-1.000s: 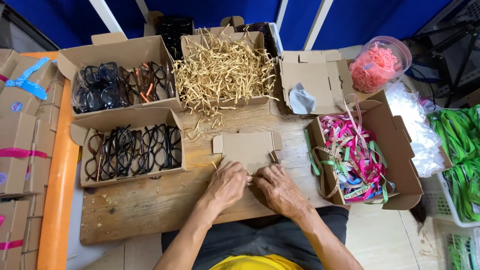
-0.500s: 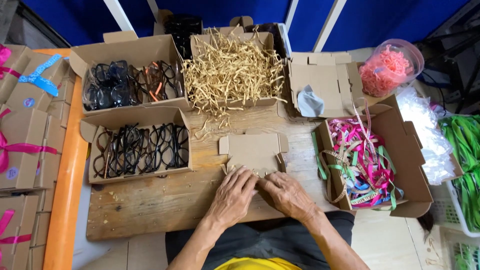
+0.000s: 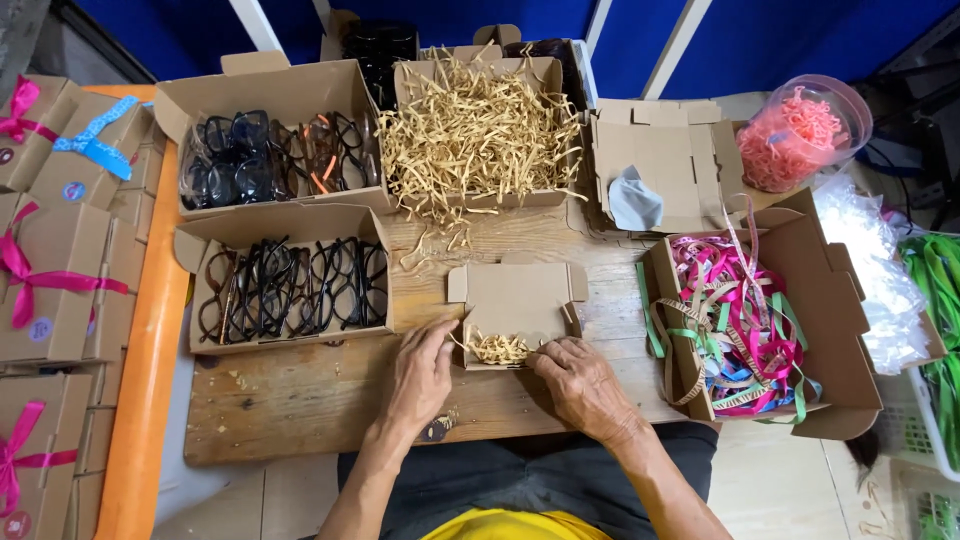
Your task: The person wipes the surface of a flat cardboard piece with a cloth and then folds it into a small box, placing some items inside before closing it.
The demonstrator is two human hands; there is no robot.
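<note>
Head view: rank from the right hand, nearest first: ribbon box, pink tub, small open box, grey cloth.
1. small open box, touching the right hand, just left of it.
2. ribbon box, to the right.
3. grey cloth, farther back.
4. pink tub, far back right.

A worn wooden table [image 3: 330,400] stands before blue wall panels [image 3: 790,40] with white poles [image 3: 672,45]; an orange ledge [image 3: 150,370] runs beside it over pale floor [image 3: 780,490].

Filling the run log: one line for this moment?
left hand: at small cardboard box | right hand: at box | box: open, paper shreds inside
</note>
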